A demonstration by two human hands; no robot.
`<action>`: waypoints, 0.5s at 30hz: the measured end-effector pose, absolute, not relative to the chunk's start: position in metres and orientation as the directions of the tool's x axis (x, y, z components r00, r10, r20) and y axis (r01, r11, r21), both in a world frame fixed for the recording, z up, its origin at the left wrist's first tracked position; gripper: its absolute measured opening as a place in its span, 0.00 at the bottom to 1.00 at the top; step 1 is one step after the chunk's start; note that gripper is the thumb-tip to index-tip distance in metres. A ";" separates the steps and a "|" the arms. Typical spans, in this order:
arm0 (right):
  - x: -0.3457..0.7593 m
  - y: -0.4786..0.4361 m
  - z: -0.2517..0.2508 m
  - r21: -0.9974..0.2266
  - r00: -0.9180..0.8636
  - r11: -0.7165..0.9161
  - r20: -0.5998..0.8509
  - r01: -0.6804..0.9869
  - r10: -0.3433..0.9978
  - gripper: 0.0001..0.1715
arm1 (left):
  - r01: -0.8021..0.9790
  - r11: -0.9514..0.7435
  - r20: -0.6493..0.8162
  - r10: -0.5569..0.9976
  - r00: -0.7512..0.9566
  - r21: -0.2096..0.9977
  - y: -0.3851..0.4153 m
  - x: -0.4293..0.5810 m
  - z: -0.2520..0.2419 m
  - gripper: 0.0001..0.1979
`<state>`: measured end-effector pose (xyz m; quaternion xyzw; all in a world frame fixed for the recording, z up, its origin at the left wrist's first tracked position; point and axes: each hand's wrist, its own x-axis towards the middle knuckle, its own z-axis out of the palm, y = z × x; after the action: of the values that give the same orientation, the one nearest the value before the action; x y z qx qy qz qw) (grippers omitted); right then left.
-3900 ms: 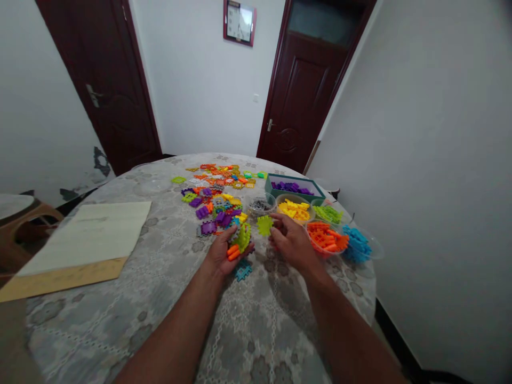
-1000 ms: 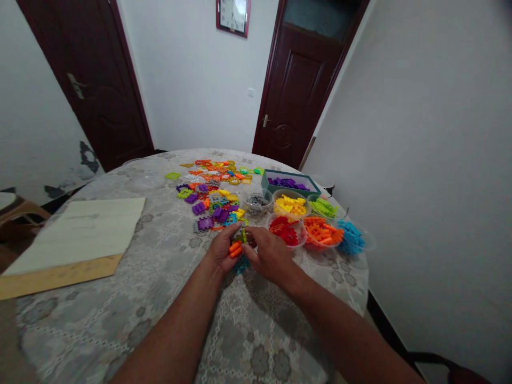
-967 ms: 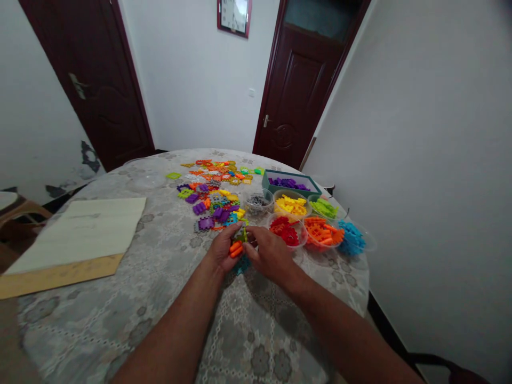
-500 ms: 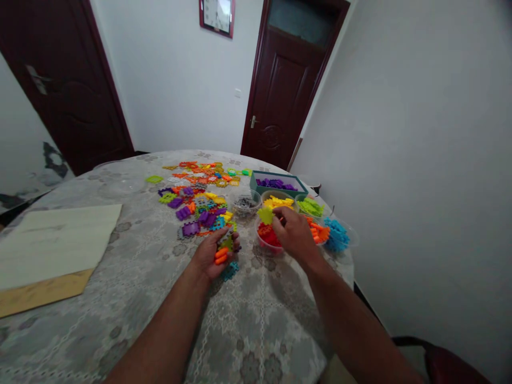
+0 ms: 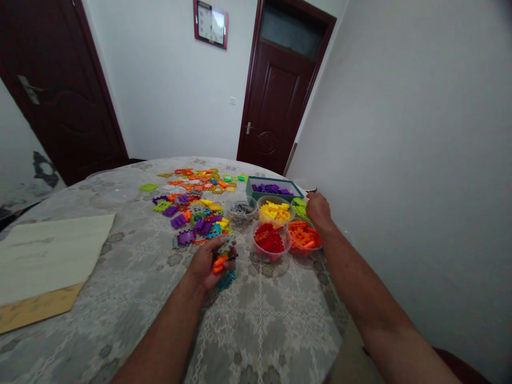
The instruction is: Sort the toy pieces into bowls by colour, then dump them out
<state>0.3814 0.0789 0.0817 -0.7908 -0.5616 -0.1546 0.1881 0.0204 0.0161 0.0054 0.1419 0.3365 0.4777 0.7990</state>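
Observation:
My left hand [image 5: 208, 262] is closed around several interlocking plastic building pieces; an orange piece [image 5: 220, 263] and a grey piece [image 5: 226, 244] show between its fingers. Just below it on the tablecloth lies a teal toothed piece [image 5: 226, 280]. Over at the right, my right hand [image 5: 319, 208] is at the tub of lime-green pieces [image 5: 299, 207], its fingers curled together. Whatever they pinch, if anything, is hidden. Nearby stand tubs of orange pieces [image 5: 304, 234], red pieces [image 5: 270, 238], yellow pieces [image 5: 275, 210] and grey pieces [image 5: 241, 209].
A mixed pile of coloured pieces [image 5: 196, 213] spreads over the table left of the tubs. Behind the tubs stands a green box [image 5: 256, 195] with purple pieces. A pale sheet [image 5: 56, 250] on cardboard [image 5: 40, 308] lies at the left. The wall rises close at the right.
My right hand has moved right and away, from above the red tub to the lime-green one. The yellow-green piece it held no longer shows. My left hand keeps its pieces.

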 end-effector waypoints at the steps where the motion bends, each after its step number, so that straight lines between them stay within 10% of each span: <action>1: 0.379 0.075 0.079 -0.124 0.319 -0.295 0.456 0.947 0.831 0.25 | -0.664 0.495 -0.391 0.865 0.315 0.561 0.016 0.021 0.005 0.10; 15: 0.216 -0.035 0.042 -0.488 -0.241 0.474 0.467 0.733 0.851 0.19 | -0.629 0.446 -0.220 0.887 0.406 0.638 0.007 0.024 -0.002 0.17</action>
<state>0.2161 -0.0354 0.0423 -0.5057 -0.7831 0.0840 0.3521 0.0235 0.0066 -0.0023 0.2356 0.2743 0.4709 0.8047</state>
